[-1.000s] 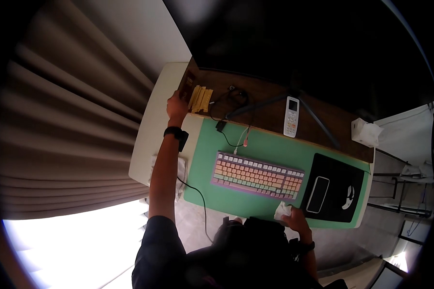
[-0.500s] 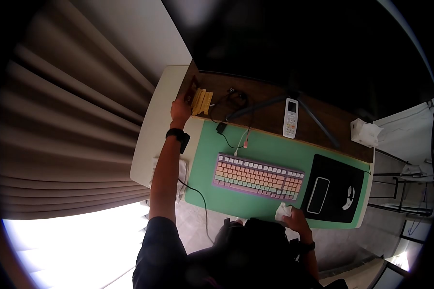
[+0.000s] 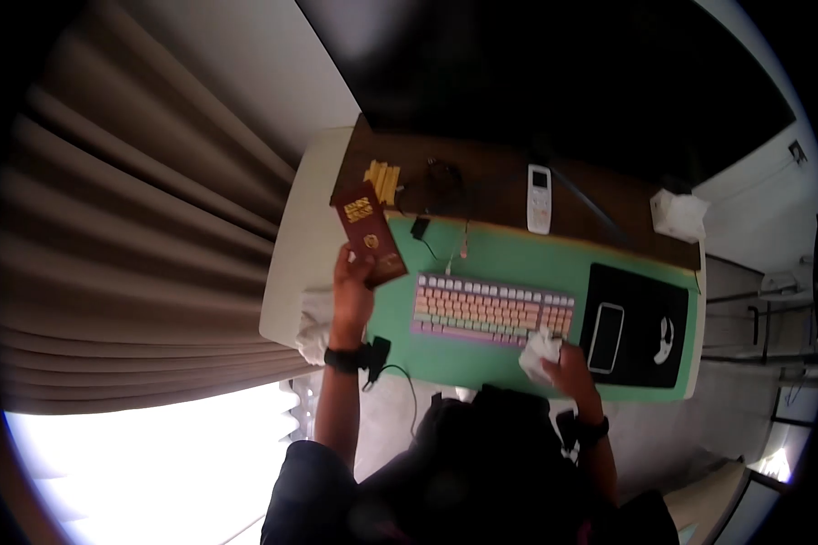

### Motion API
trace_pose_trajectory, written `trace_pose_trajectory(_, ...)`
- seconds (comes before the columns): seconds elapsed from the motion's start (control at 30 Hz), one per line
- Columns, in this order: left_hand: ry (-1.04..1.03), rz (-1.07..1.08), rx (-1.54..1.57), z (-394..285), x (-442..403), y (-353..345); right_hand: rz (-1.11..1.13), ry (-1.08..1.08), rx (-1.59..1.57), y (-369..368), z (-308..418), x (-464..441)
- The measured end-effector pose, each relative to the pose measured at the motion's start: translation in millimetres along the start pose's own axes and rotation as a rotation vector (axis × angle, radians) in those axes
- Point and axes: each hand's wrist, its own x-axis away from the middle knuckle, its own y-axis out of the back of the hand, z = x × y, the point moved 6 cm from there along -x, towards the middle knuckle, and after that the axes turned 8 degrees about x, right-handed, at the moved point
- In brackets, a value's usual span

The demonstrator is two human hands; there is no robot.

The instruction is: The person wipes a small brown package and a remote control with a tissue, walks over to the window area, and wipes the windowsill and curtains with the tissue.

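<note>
A dark red booklet with gold print, like a passport (image 3: pixel 369 232), is held up by my left hand (image 3: pixel 352 277), thumb over its lower part. It hovers above the left end of the green desk mat (image 3: pixel 463 367). Closed around a crumpled white tissue (image 3: pixel 540 355) is my right hand (image 3: pixel 570 371), over the lower right corner of the pastel keyboard (image 3: pixel 490 309). Yellow sticks or strips (image 3: pixel 383 181) lie on the brown wooden shelf (image 3: pixel 500 182), just beyond the passport.
A white remote control (image 3: pixel 539 198) and a tissue box (image 3: pixel 679 215) stand on the shelf under a large dark screen (image 3: pixel 554 73). To the right, a phone (image 3: pixel 606 338) and a white mouse (image 3: pixel 665 341) rest on a black pad (image 3: pixel 636 292). A white cloth (image 3: pixel 314 325) lies at the left desk edge.
My left hand has taken the passport from beside the yellow strips and drawn it back toward me. My right hand, with the tissue, has risen over the keyboard's corner. The view has shifted slightly.
</note>
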Motion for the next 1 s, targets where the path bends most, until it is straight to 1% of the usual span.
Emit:
trace_pose_trajectory(0.03,0.074,0.060,0.122,2,29,-20,-0.078,-0.031,-0.040,18,37,-1)
trace_pose_trajectory(0.07,0.148,0.120,0.243,3,54,-39,-0.179,0.060,-0.032,22,48,-3)
trace_pose_trajectory(0.13,0.242,0.171,0.350,3,98,-68,-0.325,0.127,-0.100,44,102,-5)
trace_pose_trajectory(0.2,0.271,0.240,0.335,-4,126,-91,-0.506,0.215,-0.159,62,158,-2)
trace_pose_trajectory(0.23,0.275,0.267,0.311,-7,137,-101,-0.572,0.320,-0.130,70,186,1)
trace_pose_trajectory(0.27,0.278,0.289,0.287,-10,148,-110,-0.558,0.358,-0.142,70,208,4)
trace_pose_trajectory(0.3,0.291,0.273,0.303,-13,157,-118,-0.561,0.570,-0.197,70,238,4)
trace_pose_trajectory(0.33,0.302,0.275,0.308,-17,165,-124,-0.517,0.601,-0.106,58,240,4)
trace_pose_trajectory(0.4,0.308,0.274,0.317,-24,178,-134,-0.415,0.739,0.032,32,246,4)
trace_pose_trajectory(0.47,0.185,0.230,0.318,-29,180,-134,-0.301,0.722,0.167,16,255,16)
trace_pose_trajectory(0.53,0.137,0.202,0.277,-38,183,-129,-0.213,0.740,0.096,4,254,29)
trace_pose_trajectory(0.57,0.121,0.213,0.325,-40,184,-125,-0.159,0.754,0.086,0,252,35)
trace_pose_trajectory(0.67,-0.004,0.183,0.238,-54,191,-128,-0.041,0.814,0.023,-2,240,42)
trace_pose_trajectory(0.7,0.035,0.107,0.286,-52,193,-126,-0.013,0.833,-0.002,0,236,43)
trace_pose_trajectory(0.73,0.025,0.095,0.263,-49,196,-123,0.020,0.821,-0.068,5,233,44)
trace_pose_trajectory(0.8,-0.009,0.123,0.331,-46,203,-125,0.061,0.590,-0.341,18,219,39)
trace_pose_trajectory(0.83,-0.034,0.081,0.353,-45,209,-128,0.069,0.522,-0.649,23,200,37)
trace_pose_trajectory(0.87,-0.024,0.061,0.331,-41,213,-129,-0.045,0.326,-0.773,33,185,32)
trace_pose_trajectory(0.93,0.003,0.010,0.294,-29,220,-128,-0.057,0.094,-1.081,42,151,22)
trace_pose_trajectory(1.0,0.021,-0.053,0.233,-26,232,-138,-0.169,-0.025,-0.898,52,118,17)
